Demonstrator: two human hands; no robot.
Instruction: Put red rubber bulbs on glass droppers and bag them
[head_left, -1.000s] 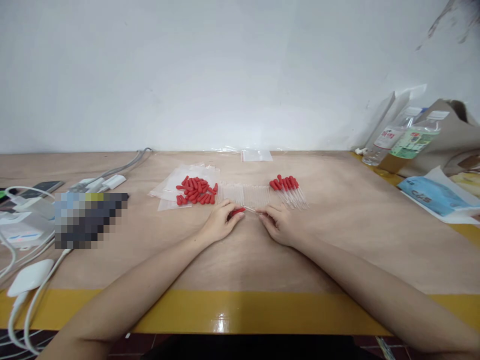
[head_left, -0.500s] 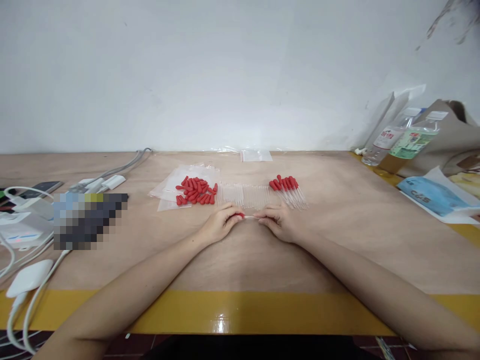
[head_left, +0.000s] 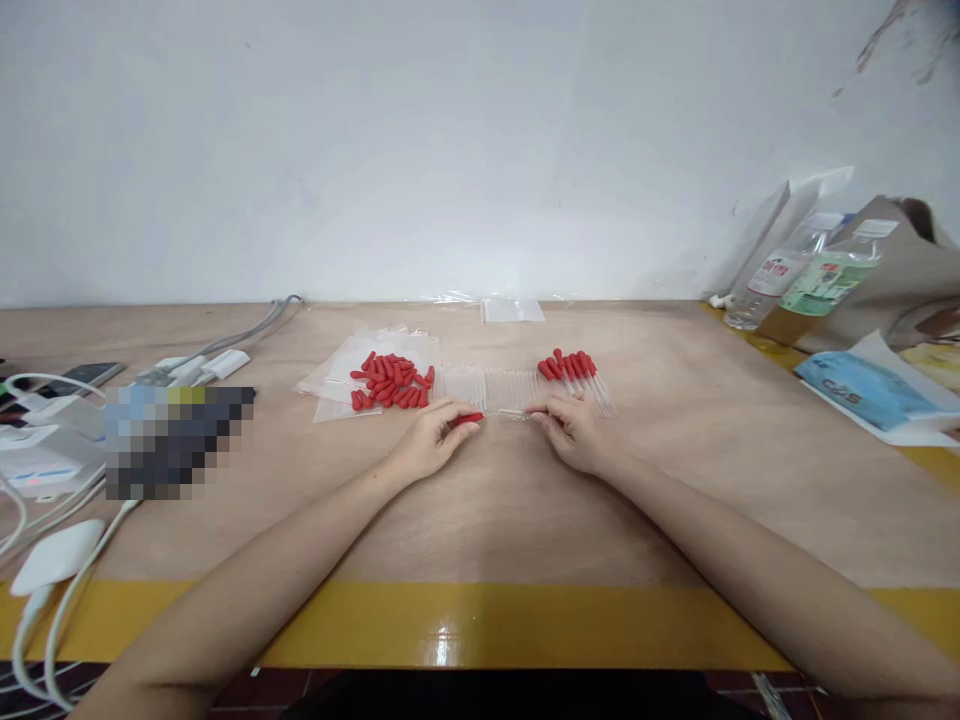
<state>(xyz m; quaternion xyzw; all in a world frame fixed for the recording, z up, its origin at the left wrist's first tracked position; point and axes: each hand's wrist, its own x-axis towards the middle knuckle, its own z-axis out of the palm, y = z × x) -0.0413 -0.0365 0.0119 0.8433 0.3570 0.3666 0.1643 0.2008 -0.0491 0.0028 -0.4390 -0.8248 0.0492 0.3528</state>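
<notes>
My left hand is closed on a red rubber dropper bulb, whose end shows past the fingertips. Across from it, my right hand pinches a thin clear dropper tube lying level between the two hands. Whether tube and bulb are joined, I cannot tell. Just behind the hands, several clear tubes lie side by side in a row. Loose red bulbs are heaped on clear plastic bags at the left. Beyond my right hand lie several droppers with red bulbs on their tubes.
A small clear bag lies near the wall. Chargers and white cables crowd the left side, beside a blurred dark object. Bottles and a blue packet stand at the right. Yellow tape runs along the front edge.
Both hands have moved slightly away from me, toward the row of tubes, and a little farther apart. More of the red bulb shows at my left fingertips.
</notes>
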